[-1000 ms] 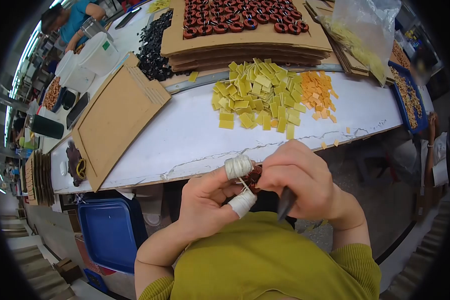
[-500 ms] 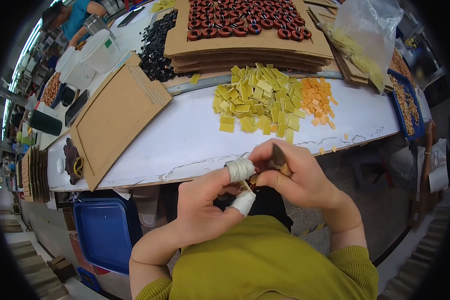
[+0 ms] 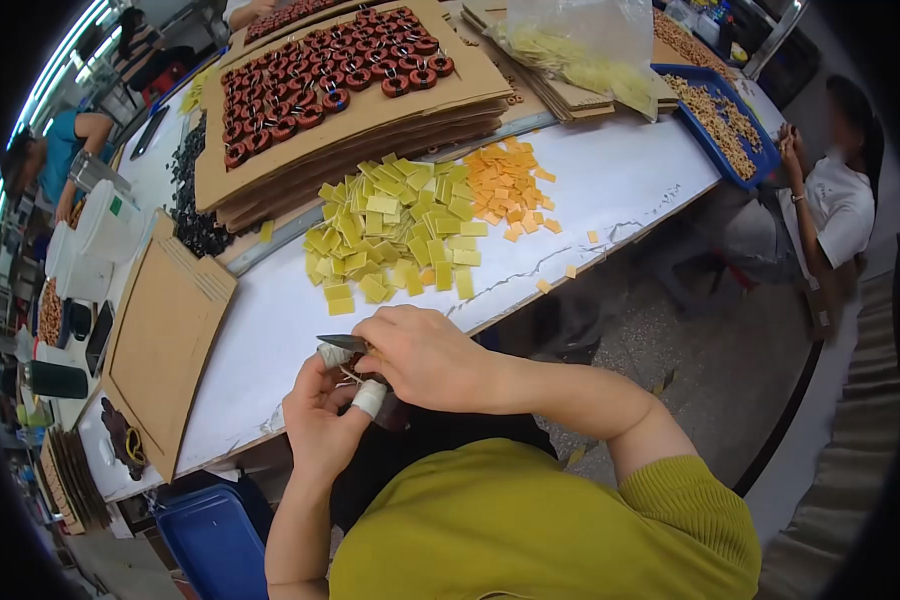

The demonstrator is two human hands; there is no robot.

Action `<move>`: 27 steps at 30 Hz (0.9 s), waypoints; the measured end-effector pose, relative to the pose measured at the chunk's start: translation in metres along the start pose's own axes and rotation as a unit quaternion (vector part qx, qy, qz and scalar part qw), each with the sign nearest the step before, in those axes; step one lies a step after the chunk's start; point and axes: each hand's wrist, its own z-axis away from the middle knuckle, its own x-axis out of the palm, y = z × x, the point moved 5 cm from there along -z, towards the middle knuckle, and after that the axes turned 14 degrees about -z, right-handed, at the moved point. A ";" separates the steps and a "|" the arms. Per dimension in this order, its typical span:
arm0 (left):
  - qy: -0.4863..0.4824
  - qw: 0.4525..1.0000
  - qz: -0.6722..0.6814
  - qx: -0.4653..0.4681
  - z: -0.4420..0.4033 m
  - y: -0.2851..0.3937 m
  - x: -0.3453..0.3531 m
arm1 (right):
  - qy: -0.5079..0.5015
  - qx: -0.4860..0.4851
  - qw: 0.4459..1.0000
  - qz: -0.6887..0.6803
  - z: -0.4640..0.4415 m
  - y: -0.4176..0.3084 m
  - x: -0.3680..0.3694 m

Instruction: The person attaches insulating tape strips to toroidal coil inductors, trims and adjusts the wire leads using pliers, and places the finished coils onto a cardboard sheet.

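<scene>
- White worktable (image 3: 610, 205): spans the view beyond the person's hands, its near edge cracked.
- Stack of cardboard sheets (image 3: 475, 75): on the table's far part, its top sheet bearing rows of dark red coils (image 3: 330, 75).
- Tan cardboard panel (image 3: 165, 345): lies slantwise at the table's left.
- Heap of yellow-green chips (image 3: 390, 225): directly in front of the stack.
- Right hand (image 3: 425, 355): fingers curled closely around a pointed tool, just in front of the table's near edge.
- Left hand (image 3: 320, 420): thumb and finger, both wrapped in white, drawn to a narrow pinch on a small wound part.
- Heap of orange chips (image 3: 510, 190): adjoins the yellow-green chips on their right.
- Pointed tool (image 3: 340, 341): its dark tip projects leftward above the wrapped finger.
- Small wound part (image 3: 356, 371): between the hands, mostly hidden; whether the tool touches it cannot be told.
</scene>
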 end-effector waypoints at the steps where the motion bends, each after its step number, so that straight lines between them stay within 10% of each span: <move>1: -0.005 1.000 -0.012 0.004 0.001 -0.001 -0.001 | -0.011 0.011 1.000 0.020 -0.001 0.000 0.003; 8: 0.088 0.929 -0.342 0.108 0.005 0.005 -0.011 | -0.047 0.013 0.992 0.112 -0.005 -0.001 0.024; 17: 0.173 0.870 -0.403 0.224 -0.002 0.002 -0.014 | 0.047 -0.137 0.972 0.183 0.025 -0.001 -0.066; 21: 0.181 0.872 -0.391 0.233 -0.002 -0.001 -0.019 | 0.108 -0.042 0.958 0.264 0.063 0.036 -0.148; 27: 0.151 0.889 -0.356 0.243 -0.001 0.001 -0.025 | 0.015 -0.080 0.954 0.288 0.045 0.054 -0.143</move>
